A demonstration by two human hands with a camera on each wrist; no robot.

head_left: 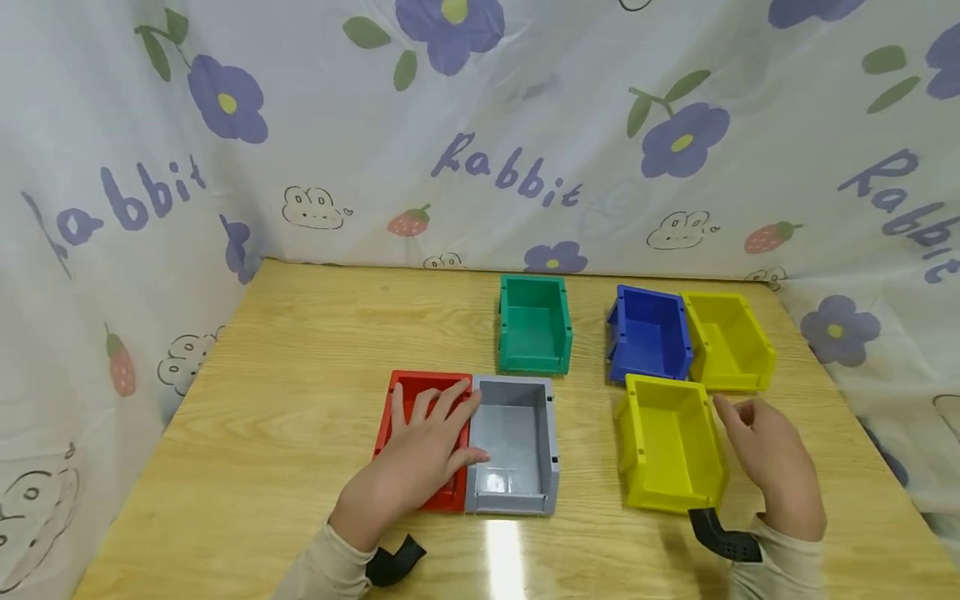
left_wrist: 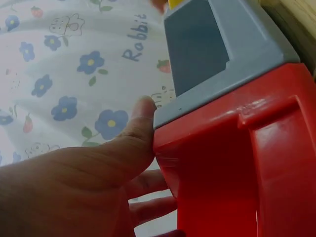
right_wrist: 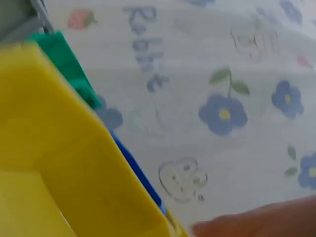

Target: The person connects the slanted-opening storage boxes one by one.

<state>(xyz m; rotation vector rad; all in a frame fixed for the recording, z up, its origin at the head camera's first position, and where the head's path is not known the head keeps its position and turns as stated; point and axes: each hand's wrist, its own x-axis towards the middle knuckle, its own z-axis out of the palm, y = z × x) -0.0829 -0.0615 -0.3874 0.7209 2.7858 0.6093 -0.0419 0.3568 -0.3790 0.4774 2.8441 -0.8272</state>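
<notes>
We count two yellow plastic bins [head_left: 667, 450] [head_left: 727, 337]. Also plastic, one each: green bin [head_left: 532, 329], blue bin [head_left: 651, 337], red bin [head_left: 448, 497], grey bin [head_left: 512, 437].

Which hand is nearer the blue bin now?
Right. The right hand is right of the blue bin on the wearer's side; the left hand is farther, to its left.

Cloth [head_left: 570, 83], middle: "Rabbit" [head_left: 507, 171] in purple, beyond and between the left hand [head_left: 420, 446] and the right hand [head_left: 774, 462].
Cloth, right side: "Rabbit" [head_left: 903, 218], beyond and rightward of the right hand.
Cloth, left side: "abbit" [head_left: 123, 200], beyond and leftward of the left hand, its initial letter unclear.
</notes>
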